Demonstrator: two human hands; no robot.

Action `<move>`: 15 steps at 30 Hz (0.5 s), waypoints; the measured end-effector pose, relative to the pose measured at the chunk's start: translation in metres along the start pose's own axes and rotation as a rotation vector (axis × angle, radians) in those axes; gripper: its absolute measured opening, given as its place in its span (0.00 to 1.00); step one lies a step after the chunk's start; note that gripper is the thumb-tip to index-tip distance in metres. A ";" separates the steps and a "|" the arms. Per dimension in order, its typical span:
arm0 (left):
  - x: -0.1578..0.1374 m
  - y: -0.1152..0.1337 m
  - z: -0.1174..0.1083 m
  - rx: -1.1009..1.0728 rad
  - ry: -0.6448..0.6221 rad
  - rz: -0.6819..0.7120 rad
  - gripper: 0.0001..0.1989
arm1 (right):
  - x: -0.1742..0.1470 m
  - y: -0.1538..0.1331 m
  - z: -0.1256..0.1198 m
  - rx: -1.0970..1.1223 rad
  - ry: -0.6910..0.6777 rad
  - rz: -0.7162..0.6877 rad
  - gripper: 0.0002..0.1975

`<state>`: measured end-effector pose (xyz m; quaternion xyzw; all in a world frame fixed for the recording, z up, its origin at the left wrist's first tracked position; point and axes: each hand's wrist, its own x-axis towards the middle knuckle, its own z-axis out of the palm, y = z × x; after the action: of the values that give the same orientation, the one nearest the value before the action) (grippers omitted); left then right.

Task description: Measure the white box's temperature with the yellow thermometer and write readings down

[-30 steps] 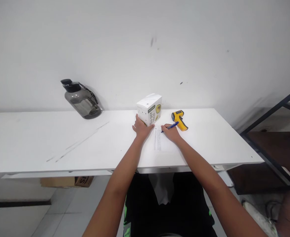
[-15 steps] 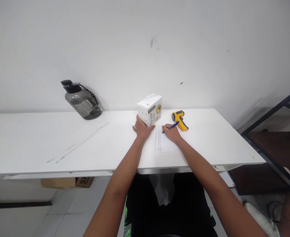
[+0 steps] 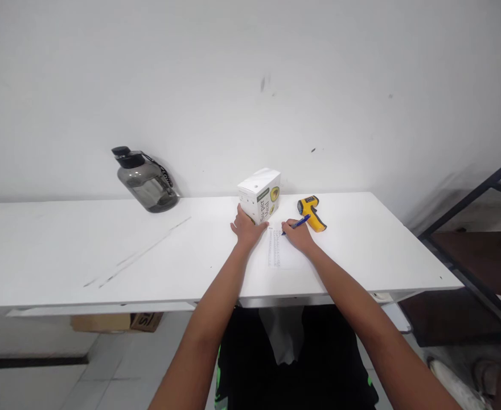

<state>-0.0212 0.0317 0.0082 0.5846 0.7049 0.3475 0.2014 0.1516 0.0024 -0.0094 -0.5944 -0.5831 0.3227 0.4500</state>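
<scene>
My left hand [image 3: 249,230] spans the near lower corner of a white carton [image 3: 247,199] printed "Super Meal" with avocado pictures, its fingers along the left side and its thumb at the front base. The carton stands upright. Pinched in my right hand [image 3: 299,234] is a blue pen [image 3: 304,219], tilted with its tip down on a white sheet of paper [image 3: 293,259]. Columns of small handwriting cover the paper's left part, too small to read. Just beyond my right hand lies a yellow and black infrared thermometer [image 3: 312,214].
A grey see-through water bottle [image 3: 148,185] with a black lid stands at the back left of the white table [image 3: 156,256], against the wall. Beneath the table is a cardboard box [image 3: 105,323]. To the right are a dark metal frame [image 3: 468,196] and part of another person's leg.
The view has tilted slightly, so everything sits a little lower. The pen tip has shifted slightly on the paper; my left hand stays at the carton.
</scene>
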 end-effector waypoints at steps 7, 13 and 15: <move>0.000 0.000 0.001 -0.002 0.005 0.002 0.58 | 0.000 -0.001 -0.001 -0.005 -0.018 0.013 0.16; 0.000 -0.001 0.002 -0.003 -0.001 0.012 0.58 | -0.001 -0.004 -0.003 0.010 -0.047 0.046 0.14; 0.000 -0.002 0.002 -0.003 -0.002 0.015 0.59 | -0.001 -0.004 -0.003 0.010 -0.036 0.052 0.15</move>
<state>-0.0209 0.0326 0.0057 0.5898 0.6998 0.3496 0.2003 0.1529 0.0004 -0.0044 -0.6012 -0.5739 0.3478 0.4338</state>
